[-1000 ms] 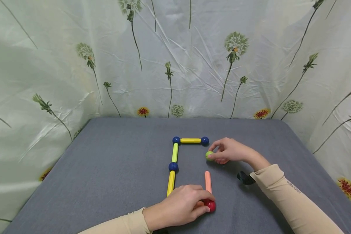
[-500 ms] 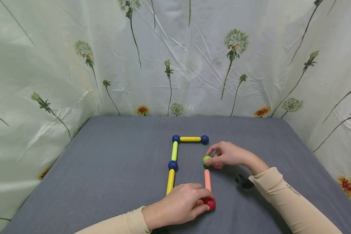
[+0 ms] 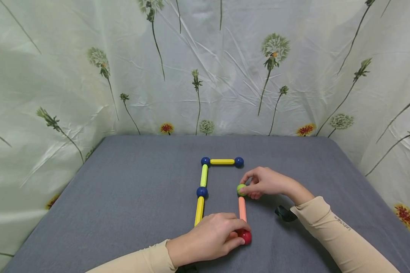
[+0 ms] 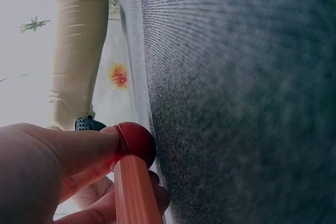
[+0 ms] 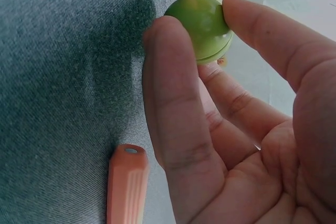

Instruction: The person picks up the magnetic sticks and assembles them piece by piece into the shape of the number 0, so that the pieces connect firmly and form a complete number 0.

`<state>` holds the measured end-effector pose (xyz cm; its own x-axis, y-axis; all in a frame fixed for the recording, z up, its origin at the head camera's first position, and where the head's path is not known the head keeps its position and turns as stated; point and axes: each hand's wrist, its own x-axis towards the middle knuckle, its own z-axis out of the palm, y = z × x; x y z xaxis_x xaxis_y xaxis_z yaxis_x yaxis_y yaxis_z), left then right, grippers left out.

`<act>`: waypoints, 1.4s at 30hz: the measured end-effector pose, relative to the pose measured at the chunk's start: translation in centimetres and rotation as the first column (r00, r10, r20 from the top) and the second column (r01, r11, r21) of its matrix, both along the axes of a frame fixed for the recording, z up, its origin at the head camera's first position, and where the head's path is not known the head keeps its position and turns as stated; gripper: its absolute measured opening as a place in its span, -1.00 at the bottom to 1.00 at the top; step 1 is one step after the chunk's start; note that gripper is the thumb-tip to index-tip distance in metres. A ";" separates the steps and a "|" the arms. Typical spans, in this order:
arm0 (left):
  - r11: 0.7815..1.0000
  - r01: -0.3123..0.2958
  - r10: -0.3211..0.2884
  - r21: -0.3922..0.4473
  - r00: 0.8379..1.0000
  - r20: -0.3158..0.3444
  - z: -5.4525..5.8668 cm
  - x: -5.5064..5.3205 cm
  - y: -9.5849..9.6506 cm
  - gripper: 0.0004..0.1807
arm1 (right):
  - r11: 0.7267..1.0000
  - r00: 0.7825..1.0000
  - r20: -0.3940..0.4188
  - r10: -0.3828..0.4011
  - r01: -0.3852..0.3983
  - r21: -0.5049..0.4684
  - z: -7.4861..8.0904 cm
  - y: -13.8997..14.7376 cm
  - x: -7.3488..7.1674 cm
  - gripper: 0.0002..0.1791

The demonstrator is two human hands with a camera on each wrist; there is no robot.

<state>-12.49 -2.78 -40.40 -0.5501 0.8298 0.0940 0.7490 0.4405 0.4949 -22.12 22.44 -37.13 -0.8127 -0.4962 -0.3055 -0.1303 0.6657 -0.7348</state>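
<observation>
My left hand [image 3: 213,237] pinches a red ball [image 3: 246,237] between thumb and fingers, low in the head view. A salmon-pink toy stick [image 3: 242,210] runs away from that ball; in the left wrist view the stick [image 4: 134,187] meets the red ball [image 4: 137,140]. Past the stick's far end, my right hand [image 3: 268,183] pinches a light green ball [image 3: 241,189] with thumb and fingertips. Ball and stick end look very close; I cannot tell whether they touch. Two salmon stick ends show in the right wrist view, one beside the green ball [image 5: 202,27].
Left of the hands lies a joined line: yellow stick [image 3: 199,211], blue ball [image 3: 202,192], lime stick [image 3: 204,175], another blue ball [image 3: 205,161], yellow stick [image 3: 222,162] and a third blue ball [image 3: 239,162]. Everything lies on a grey cloth-covered table [image 3: 140,189] before a flowered curtain [image 3: 232,94].
My right hand has brought the green ball toward me and slightly left, up to the pink stick's far end. The left hand keeps its grip on the red ball.
</observation>
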 end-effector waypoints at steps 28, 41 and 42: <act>1.000 -0.008 0.008 0.014 1.000 -0.018 -0.1 0.0 0.1 -0.73 | 0.992 0.995 0.100 -0.003 0.015 -0.126 -0.9 0.7 0.5 -0.60; 1.000 0.011 -0.011 -0.001 1.000 0.009 0.2 -0.1 0.1 -0.73 | 0.989 0.994 0.106 -0.003 0.019 -0.148 -0.8 1.1 1.0 -0.54; 1.000 0.014 -0.014 -0.003 1.000 0.018 0.2 -0.1 0.1 -0.73 | 0.989 0.995 0.097 -0.004 0.018 -0.144 -0.7 1.2 1.1 -0.53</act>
